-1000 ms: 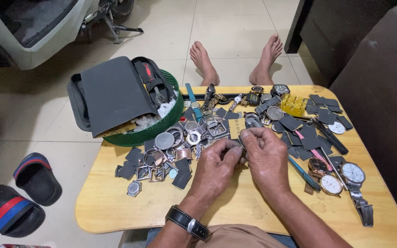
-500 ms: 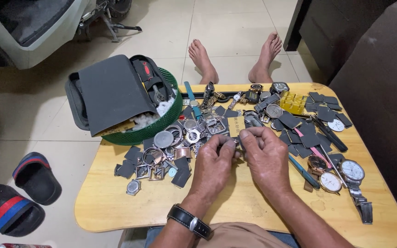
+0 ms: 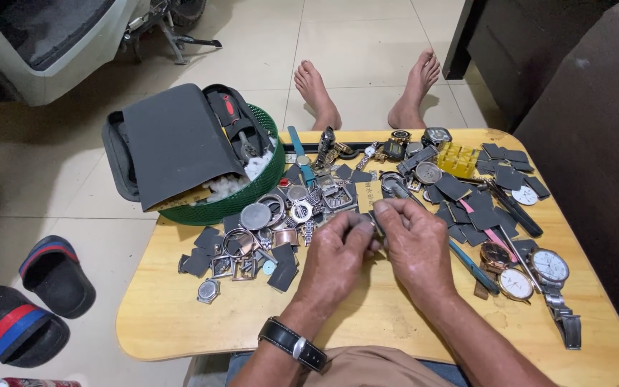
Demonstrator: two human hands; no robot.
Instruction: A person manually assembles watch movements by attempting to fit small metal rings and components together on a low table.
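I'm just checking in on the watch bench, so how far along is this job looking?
Done: loose cases and bezels lie heaped by the green basket, with three whole watches set on the right. In hand: left hand and right hand pinch one small dark part between them. Left: dark flat pieces scattered on the wooden table.

A pale yellow wooden surface (image 3: 180,322) is seen. Beside it, a green mesh basket (image 3: 252,193) holds a dark grey case (image 3: 177,140); black sandals (image 3: 34,304) striped red and blue lie left.

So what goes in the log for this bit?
left hand: pinching small watch part | right hand: pinching same part | over wooden table
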